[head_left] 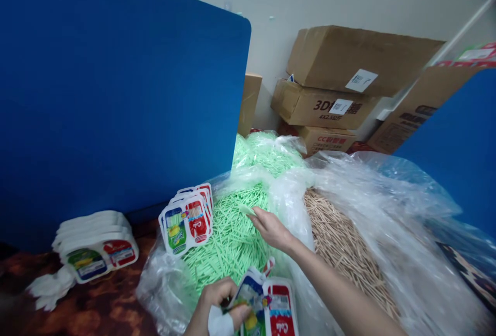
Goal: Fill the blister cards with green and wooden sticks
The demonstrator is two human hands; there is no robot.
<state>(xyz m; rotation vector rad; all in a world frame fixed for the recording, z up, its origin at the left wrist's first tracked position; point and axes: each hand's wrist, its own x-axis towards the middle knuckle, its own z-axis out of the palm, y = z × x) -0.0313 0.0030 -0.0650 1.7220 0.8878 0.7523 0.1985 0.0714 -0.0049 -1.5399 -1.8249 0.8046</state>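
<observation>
My left hand (222,307), with white wrapping at the thumb, grips a small stack of twin-pocket candy packs (279,307) printed blue-green and red "Cola". Above the heap of thin green candy sticks (225,232), my right hand (273,230) pinches a little bundle of pale green candy sticks (246,209) between thumb and fingertips. The heap lies in an opened clear plastic bag (163,284). Fanned packs with sticks showing in their windows (188,222) rest on the bag's left side. Brown candy sticks (341,238) fill another open bag to the right.
A neat stack of packs (96,245) stands at left on the reddish-brown patterned surface (116,307), beside crumpled white tissue (52,287). A blue panel (124,93) rises behind. Cardboard boxes (329,103) are piled by the wall; another blue panel (457,144) is at right.
</observation>
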